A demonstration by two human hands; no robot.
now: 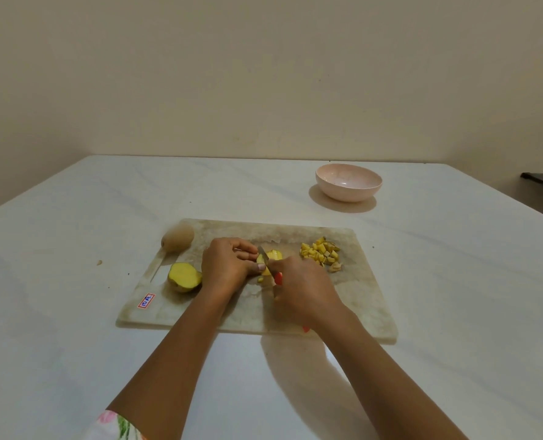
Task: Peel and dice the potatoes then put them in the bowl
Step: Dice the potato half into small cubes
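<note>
Two hands work at the middle of the cutting board (pixel 359 300): the left hand (pixel 229 263) pinches a yellow potato piece (pixel 273 256); the right hand (pixel 302 287) grips a red-handled knife (pixel 278 278), blade on that piece. On the board's left lies one potato half (pixel 184 277), at its far-left corner one whole potato (pixel 177 239), far right one pile of dice (pixel 322 253). Beyond it, one pink bowl (pixel 349 193) stands on the white table (pixel 73 217); beige wall (pixel 264 74) behind.

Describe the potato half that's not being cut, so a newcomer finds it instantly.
On the white table lies a pale cutting board. Near its left edge, just left of the left hand, sits the potato half. Unlike the whole brown potato behind it and the diced pile at the right, it is one piece showing a flat yellow cut face.
</note>
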